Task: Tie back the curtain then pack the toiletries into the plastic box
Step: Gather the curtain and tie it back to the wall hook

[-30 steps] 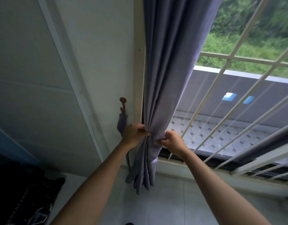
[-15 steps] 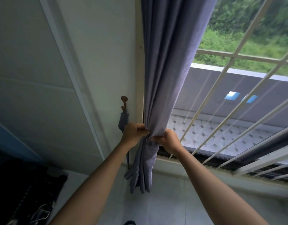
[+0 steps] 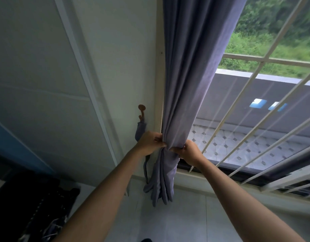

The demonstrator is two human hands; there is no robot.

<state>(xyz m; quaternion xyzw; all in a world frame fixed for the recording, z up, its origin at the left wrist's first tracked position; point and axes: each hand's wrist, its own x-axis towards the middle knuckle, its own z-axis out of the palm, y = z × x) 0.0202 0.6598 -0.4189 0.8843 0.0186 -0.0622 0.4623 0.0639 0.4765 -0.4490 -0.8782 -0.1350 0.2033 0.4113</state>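
Note:
A grey-purple curtain [image 3: 189, 81] hangs at the window's left edge, bunched into a narrow bundle. My left hand [image 3: 150, 143] grips the bundle from the left and my right hand [image 3: 187, 151] grips it from the right, at the same height. Below the hands the curtain's tail hangs down to the sill. A brown wall hook [image 3: 142, 112] sits just left of the window frame, with a strip of matching fabric, the tieback [image 3: 139, 131], hanging from it behind my left hand. No toiletries or plastic box are in view.
White window bars [image 3: 252, 109] cross the glass on the right. A white sill [image 3: 203, 180] runs under the window above a pale tiled wall. Dark objects [image 3: 28, 206] lie at the bottom left. A white wall fills the left.
My two hands have drawn closer together, squeezing the curtain into a tighter bundle. The view has shifted slightly.

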